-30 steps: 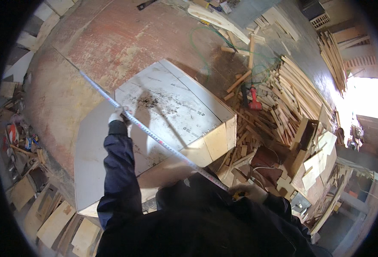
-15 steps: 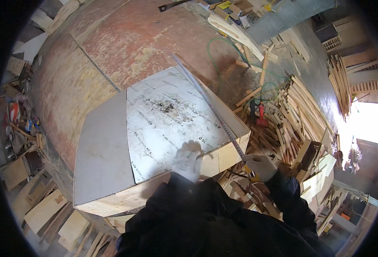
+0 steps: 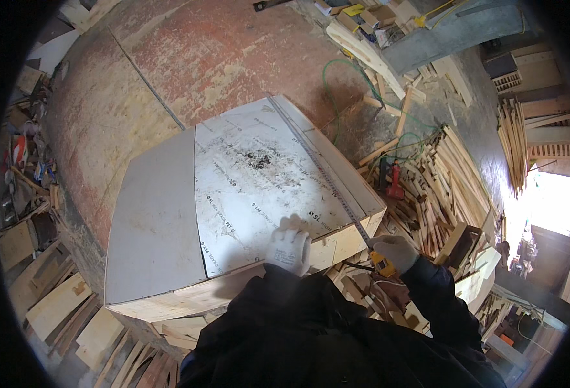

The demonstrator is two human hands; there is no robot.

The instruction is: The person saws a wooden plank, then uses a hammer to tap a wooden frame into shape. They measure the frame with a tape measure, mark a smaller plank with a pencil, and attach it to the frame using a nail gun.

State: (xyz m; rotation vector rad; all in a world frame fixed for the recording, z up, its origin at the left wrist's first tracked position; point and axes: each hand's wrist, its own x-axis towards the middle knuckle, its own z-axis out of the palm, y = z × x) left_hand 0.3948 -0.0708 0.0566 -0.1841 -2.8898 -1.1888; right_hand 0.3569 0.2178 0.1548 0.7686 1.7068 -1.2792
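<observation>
A yellow tape measure (image 3: 382, 264) is in my gloved right hand (image 3: 398, 253), just off the near right corner of a big wooden box (image 3: 188, 301). Its long metal blade (image 3: 324, 173) runs from there across the top to the far edge. White printed sheet (image 3: 233, 200) covers much of the top, with dark smudges in its middle. My left hand (image 3: 289, 251), in a pale glove, rests at the near edge of this sheet, fingers extended over it and holding nothing.
A plain grey panel (image 3: 152, 223) forms the top's left part. To the right lie piled wood strips (image 3: 456, 171), a red power tool (image 3: 395, 181) and a green hose (image 3: 324, 81). Wood offcuts (image 3: 59, 304) lean at lower left. A grey beam (image 3: 453, 35) stands at upper right.
The tape's far end, which stuck out past the box's far edge, now lies at that edge. My right hand still grips the tape measure. The view has shifted slightly.
</observation>
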